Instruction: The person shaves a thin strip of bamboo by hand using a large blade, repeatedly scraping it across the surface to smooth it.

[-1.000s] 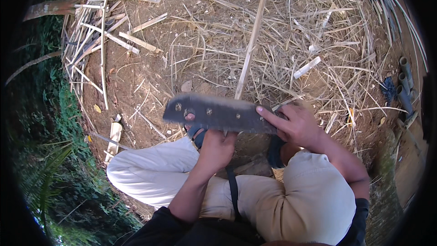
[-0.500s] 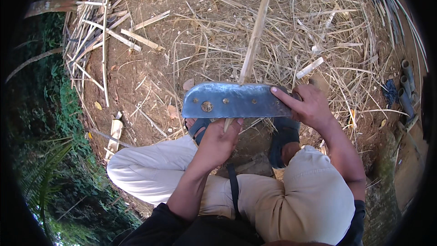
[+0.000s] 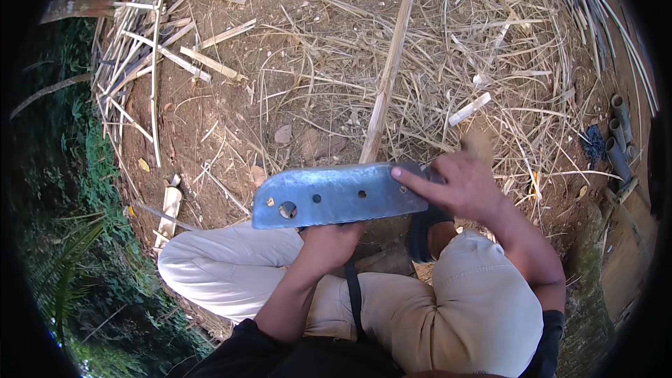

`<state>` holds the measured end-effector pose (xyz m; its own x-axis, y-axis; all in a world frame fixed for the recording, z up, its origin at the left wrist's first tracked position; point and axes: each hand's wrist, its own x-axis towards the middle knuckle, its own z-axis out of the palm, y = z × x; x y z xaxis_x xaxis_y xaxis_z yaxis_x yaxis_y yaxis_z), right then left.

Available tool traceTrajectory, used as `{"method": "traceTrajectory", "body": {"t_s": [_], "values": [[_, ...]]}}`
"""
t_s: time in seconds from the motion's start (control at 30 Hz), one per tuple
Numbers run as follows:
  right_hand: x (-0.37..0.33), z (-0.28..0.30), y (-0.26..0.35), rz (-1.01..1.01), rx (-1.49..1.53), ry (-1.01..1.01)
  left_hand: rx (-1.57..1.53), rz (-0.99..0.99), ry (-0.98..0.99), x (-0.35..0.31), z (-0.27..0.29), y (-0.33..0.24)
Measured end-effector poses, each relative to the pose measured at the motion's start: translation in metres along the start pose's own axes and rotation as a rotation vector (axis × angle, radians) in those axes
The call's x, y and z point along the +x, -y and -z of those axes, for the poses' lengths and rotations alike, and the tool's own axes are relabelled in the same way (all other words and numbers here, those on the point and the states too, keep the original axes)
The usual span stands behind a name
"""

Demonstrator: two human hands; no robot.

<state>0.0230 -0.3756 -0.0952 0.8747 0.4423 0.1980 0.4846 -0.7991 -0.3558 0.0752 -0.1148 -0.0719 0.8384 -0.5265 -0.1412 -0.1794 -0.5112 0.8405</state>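
Observation:
A broad cleaver (image 3: pixel 336 199) with a dark metal blade and several round holes lies level across the space before my knees. My right hand (image 3: pixel 462 185) is closed round its handle end, the index finger stretched along the blade. Under the blade passes a long, pale bamboo strip (image 3: pixel 392 70), running away from me over the ground. My left hand (image 3: pixel 332 245) is closed on the strip's near end; the blade now hides its fingertips and that end of the strip.
Split bamboo pieces (image 3: pixel 157 63) are heaped at the far left, with green plants (image 3: pixel 105 175) beyond. Thin shavings (image 3: pixel 476 56) cover the ground ahead and right. Cut bamboo tubes (image 3: pixel 617 147) lie at the right edge, near a dark crumpled bag (image 3: pixel 593 145).
The cleaver has come toward me and a little left, its blade tilting slightly. It now covers the left thumb and the near piece of strip that showed before.

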Motion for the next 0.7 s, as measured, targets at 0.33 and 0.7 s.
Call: {"method": "traceTrajectory", "body": {"t_s": [0.33,0.7], "values": [[-0.001,-0.006,-0.019,-0.159,-0.098,-0.015,-0.166,0.435,0.192,-0.011,0.011,-0.025],[0.002,-0.008,-0.075,-0.226,-0.153,-0.025,-0.114,0.47,0.233,-0.039,0.02,-0.028]]}}
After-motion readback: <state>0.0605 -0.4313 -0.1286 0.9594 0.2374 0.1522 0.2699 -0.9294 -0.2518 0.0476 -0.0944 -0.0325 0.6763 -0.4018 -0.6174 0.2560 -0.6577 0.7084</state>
